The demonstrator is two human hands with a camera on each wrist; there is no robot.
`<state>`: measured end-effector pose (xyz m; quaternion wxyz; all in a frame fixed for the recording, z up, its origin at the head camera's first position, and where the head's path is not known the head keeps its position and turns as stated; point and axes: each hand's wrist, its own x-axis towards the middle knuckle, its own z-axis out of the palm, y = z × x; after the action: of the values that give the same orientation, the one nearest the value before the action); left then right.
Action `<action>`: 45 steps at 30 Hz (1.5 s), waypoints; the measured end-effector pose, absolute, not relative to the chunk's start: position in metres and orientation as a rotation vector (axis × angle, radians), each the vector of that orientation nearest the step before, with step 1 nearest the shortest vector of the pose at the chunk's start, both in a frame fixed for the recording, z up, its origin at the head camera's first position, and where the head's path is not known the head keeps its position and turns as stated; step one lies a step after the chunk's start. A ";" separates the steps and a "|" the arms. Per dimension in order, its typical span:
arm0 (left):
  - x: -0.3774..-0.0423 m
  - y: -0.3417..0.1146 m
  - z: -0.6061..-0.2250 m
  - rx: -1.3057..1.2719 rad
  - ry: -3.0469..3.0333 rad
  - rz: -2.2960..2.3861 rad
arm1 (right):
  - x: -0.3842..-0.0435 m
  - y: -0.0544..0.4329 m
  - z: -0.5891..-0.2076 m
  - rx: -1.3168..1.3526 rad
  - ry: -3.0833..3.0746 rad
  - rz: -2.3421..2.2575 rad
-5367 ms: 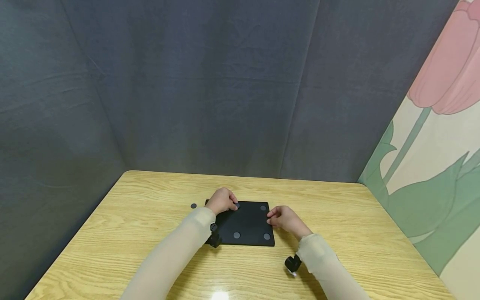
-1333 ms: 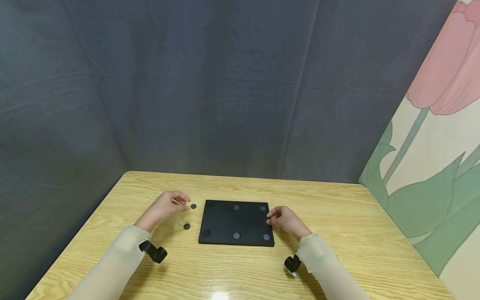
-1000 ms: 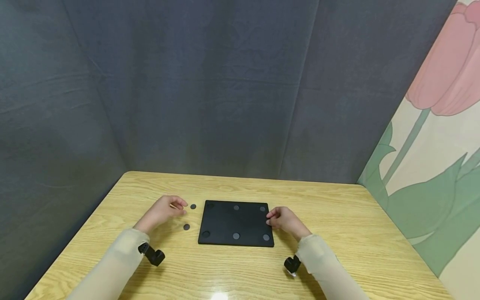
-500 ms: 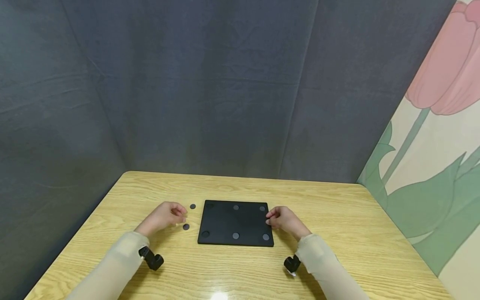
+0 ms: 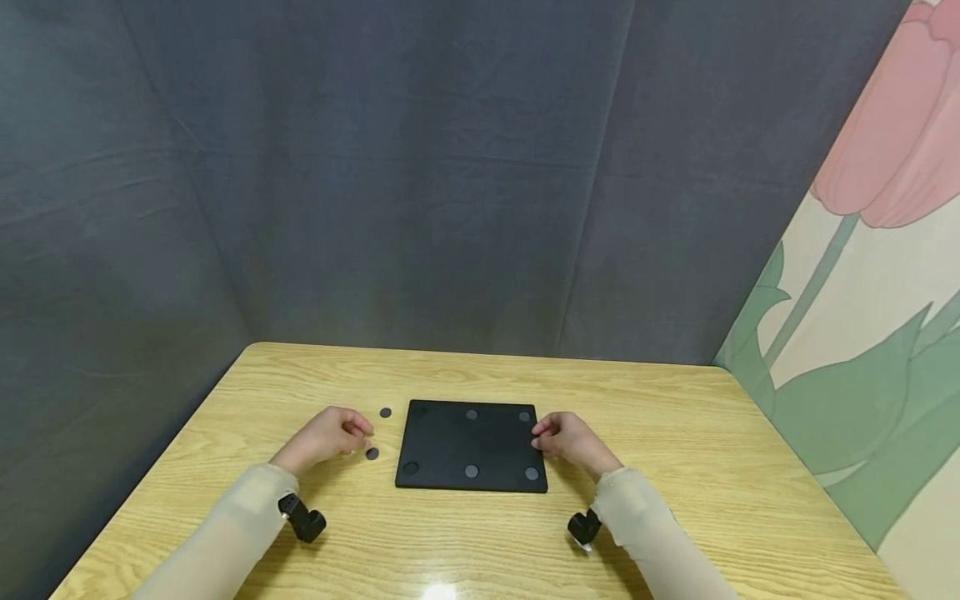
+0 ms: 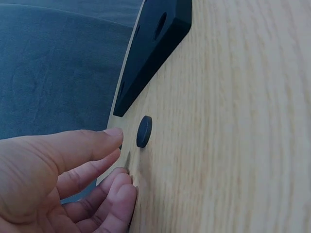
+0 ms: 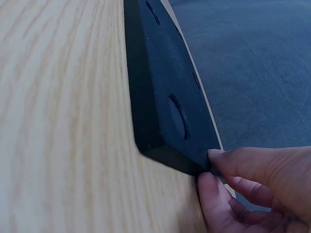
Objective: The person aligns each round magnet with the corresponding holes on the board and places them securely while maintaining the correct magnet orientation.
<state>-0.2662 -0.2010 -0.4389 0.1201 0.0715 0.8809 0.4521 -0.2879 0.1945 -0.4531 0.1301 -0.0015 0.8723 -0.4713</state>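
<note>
A black rectangular board (image 5: pixel 450 446) with round recesses lies flat on the table. Dark grey discs sit in its middle and right recesses, among them the disc (image 7: pixel 177 116) at the near right corner. The two left recesses, such as the near one (image 6: pixel 160 26), look bare. Two loose discs lie left of the board, a far one (image 5: pixel 386 412) and a near one (image 5: pixel 372 453). My left hand (image 5: pixel 333 433) hovers close beside the near disc, thumb and fingers apart with nothing between them. My right hand (image 5: pixel 566 437) pinches the board's right edge with its fingertips.
The wooden table (image 5: pixel 450 550) reaches well past the board on all sides. A dark curtain (image 5: pixel 420 183) hangs behind its far edge, and a flower-patterned panel (image 5: pixel 862 350) stands along the right. A small black camera (image 5: pixel 303 521) sits on my left wrist.
My left hand has come off the board's far middle recess, leaving a disc there, moved left to the loose discs, then drawn down toward the near one. The right hand has stayed put.
</note>
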 end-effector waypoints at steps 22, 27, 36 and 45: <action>-0.265 -0.193 -0.442 0.162 2.635 1.223 | -0.288 0.196 -0.452 -0.043 2.539 -1.365; -0.262 -0.192 -0.441 0.161 2.641 1.208 | -0.288 0.196 -0.453 -0.050 2.539 -1.365; -0.262 -0.191 -0.441 0.171 2.657 1.169 | -0.288 0.196 -0.453 -0.058 2.545 -1.368; -0.264 -0.190 -0.443 0.170 2.686 1.121 | -0.289 0.197 -0.455 -0.060 2.547 -1.369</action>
<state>-0.2638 -0.1901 -0.4433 0.1130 0.0581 0.9154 0.3821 -0.2886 0.1970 -0.4548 0.1243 -0.0206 0.8739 -0.4695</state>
